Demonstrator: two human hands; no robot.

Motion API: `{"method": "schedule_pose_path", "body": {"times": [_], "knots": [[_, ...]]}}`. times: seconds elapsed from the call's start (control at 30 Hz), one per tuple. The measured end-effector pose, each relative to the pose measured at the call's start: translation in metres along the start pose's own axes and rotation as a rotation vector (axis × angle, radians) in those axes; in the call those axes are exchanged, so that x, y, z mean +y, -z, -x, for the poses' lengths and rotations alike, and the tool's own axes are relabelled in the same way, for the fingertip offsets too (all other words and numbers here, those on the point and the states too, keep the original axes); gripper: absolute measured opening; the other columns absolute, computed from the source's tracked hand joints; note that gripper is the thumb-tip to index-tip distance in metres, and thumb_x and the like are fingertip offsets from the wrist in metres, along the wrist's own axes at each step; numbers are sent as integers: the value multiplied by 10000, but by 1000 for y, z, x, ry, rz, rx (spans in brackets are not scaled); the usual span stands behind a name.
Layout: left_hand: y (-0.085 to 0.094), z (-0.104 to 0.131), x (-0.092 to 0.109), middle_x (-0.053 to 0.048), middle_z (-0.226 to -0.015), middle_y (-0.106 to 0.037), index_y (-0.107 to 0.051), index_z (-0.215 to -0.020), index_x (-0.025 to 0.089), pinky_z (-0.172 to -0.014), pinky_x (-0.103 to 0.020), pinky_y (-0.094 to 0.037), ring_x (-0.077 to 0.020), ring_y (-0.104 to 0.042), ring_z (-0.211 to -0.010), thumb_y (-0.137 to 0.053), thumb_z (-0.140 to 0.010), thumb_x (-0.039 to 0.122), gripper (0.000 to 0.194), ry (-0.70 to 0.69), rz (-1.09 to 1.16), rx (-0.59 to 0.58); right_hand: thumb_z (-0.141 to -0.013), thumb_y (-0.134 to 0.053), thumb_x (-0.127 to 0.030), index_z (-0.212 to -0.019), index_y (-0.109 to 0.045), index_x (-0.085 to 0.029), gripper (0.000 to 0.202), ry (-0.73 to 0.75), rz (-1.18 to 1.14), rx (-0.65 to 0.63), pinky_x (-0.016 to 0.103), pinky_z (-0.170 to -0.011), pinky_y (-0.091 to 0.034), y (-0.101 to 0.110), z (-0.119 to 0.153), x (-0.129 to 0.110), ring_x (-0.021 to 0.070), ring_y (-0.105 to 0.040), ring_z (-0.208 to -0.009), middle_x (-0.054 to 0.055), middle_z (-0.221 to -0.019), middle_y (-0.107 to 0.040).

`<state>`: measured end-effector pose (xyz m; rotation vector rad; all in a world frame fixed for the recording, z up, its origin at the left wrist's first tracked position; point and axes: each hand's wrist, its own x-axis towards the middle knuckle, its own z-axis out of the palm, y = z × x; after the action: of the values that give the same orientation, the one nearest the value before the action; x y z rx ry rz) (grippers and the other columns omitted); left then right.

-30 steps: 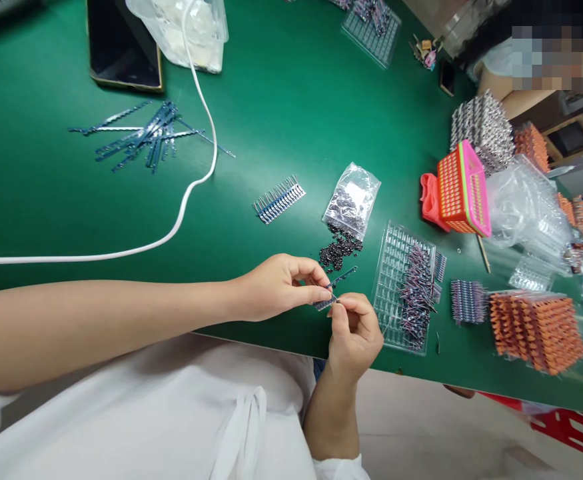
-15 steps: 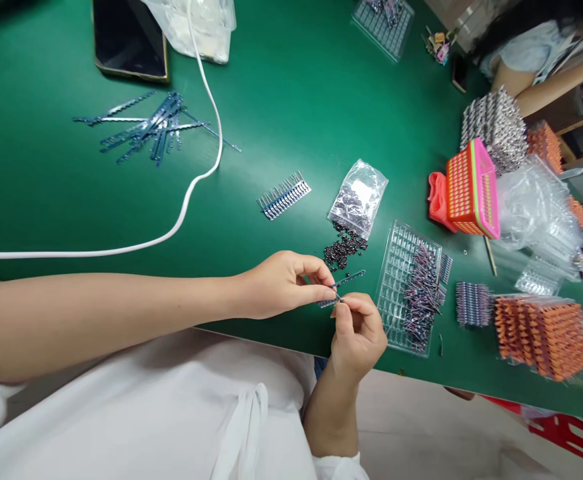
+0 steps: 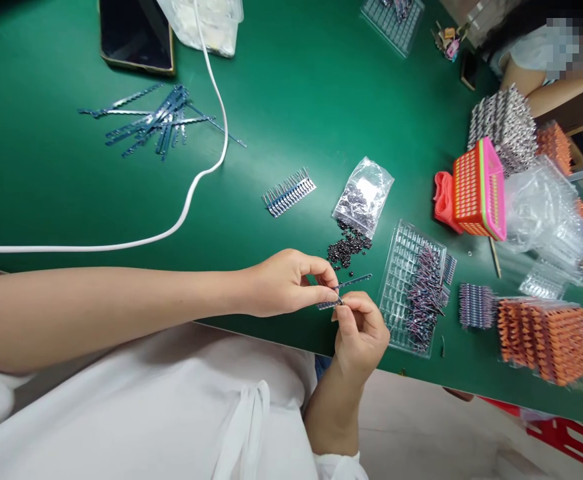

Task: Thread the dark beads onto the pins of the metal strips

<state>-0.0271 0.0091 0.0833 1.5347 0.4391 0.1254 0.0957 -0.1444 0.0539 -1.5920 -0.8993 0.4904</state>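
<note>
My left hand (image 3: 291, 283) pinches a thin blue metal strip (image 3: 355, 281), whose free end sticks out to the right between my hands. Close against it, my right hand (image 3: 361, 330) has thumb and forefinger pressed together at the strip's near side; the small piece between those fingertips is too tiny to make out. Just beyond my fingers lies a heap of dark beads (image 3: 346, 250) spilling from a clear plastic bag (image 3: 364, 197). A comb-like row of blue pieces (image 3: 290, 193) rests on the green table (image 3: 271, 87). Right of my hands, a clear tray (image 3: 394, 293) holds many thin dark pins (image 3: 425, 293).
Loose blue strips (image 3: 164, 120), a white cable (image 3: 186, 207) and a dark tablet-like device (image 3: 136, 33) are at the left. On the right stand stacked baskets (image 3: 478, 190), orange bundles (image 3: 546, 340) and a silvery stack (image 3: 504, 127). A person's arm (image 3: 561, 93) shows at the upper right.
The view has shifted slightly, so the table items appear a little farther right. Both hands keep nearly the same pose around the strip.
</note>
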Motion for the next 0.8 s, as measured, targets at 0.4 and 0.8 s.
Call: {"method": "schedule_pose_path", "body": {"times": [0.4, 0.8], "knots": [[-1, 2, 2, -26, -794, -731, -704, -871, 155, -547, -205, -418, -136, -632, -687, -615, -856, 349, 214, -12, -70, 9, -859, -638, -234, -846, -626, -196, 41, -9, -18, -72, 254, -520, -446, 5, 1, 1, 117, -553, -624, -1, -759, -569], [-3, 3, 2, -19, -818, -738, -704, -832, 164, -655, -223, -492, -138, -656, -740, -634, -844, 276, 133, -91, -42, 84, -853, -641, -188, -839, -642, -199, 18, 101, 40, 35, 271, -551, -465, -2, 2, 1, 135, -565, -664, 0, -732, -577]]}}
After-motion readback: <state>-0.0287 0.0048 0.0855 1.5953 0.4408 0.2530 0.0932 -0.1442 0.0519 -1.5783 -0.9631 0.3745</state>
